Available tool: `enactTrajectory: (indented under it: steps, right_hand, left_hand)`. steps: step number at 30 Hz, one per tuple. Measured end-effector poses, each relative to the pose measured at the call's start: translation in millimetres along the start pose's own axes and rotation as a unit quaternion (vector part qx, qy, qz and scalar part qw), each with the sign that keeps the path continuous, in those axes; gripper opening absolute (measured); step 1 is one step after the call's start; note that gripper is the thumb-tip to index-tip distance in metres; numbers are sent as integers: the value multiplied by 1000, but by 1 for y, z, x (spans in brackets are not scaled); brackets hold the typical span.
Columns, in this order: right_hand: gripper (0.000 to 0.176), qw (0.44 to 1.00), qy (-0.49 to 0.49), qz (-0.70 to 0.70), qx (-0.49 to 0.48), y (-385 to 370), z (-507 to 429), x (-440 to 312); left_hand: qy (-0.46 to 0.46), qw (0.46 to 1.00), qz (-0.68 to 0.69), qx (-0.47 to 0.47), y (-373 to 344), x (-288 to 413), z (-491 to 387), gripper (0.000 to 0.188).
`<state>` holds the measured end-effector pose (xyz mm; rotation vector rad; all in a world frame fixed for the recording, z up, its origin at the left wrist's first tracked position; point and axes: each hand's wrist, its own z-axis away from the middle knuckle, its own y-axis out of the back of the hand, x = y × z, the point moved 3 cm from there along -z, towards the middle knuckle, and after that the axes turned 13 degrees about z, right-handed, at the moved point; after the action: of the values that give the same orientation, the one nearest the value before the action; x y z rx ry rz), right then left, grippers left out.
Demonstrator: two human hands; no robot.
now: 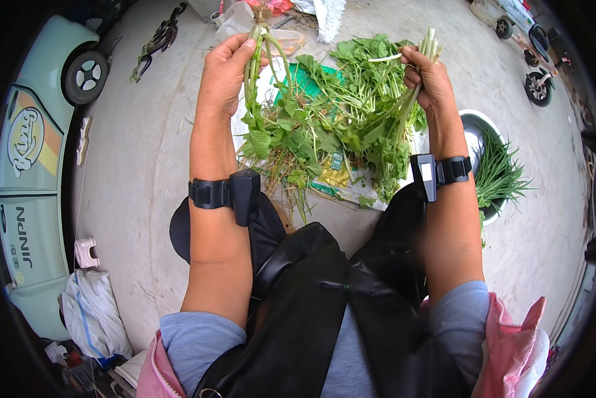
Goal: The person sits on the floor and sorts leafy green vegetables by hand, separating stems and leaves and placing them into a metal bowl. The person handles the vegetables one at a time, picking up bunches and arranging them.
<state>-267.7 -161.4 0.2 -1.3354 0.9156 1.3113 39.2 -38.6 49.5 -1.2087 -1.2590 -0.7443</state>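
My left hand (pixel 233 67) grips a leafy green plant (pixel 258 134) by its stems, its brown roots upward and its leaves hanging down. In my right hand (pixel 424 74) is a bunch of long pale green stems (pixel 429 47), cut ends up, leaves trailing below; one pale stalk (pixel 385 58) sticks out sideways from the fingers. Beneath and between both hands, a heap of leafy greens (pixel 372 74) lies on a flattened printed sack (pixel 357 191), with straw-like stalks and roots (pixel 278 171) at its nearer left side.
At right on the concrete floor (pixel 143 199) stands a metal basin (pixel 477 119) holding thin green leaves (pixel 499 169). A small vehicle (pixel 39 174) and a white sack (pixel 94 313) are at left. Clear plastic bags (pixel 240 22) lie beyond the heap; a wheeled scooter (pixel 539 74) stands upper right.
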Motion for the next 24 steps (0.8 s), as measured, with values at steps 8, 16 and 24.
enactTrajectory:
  steps: [8,16,24]
  right_hand:
    - [33,927,14,367,-76,-37,16,19]
    - [26,959,73,246,-120,-45,23,15]
    - [22,947,26,243,-208,-53,28,21]
  left_hand:
    - [106,983,120,-84,-15,-28,-2,25]
    - [201,937,227,-174,-45,-62,5,27]
    - [192,936,257,-142,-56,-70,9,26]
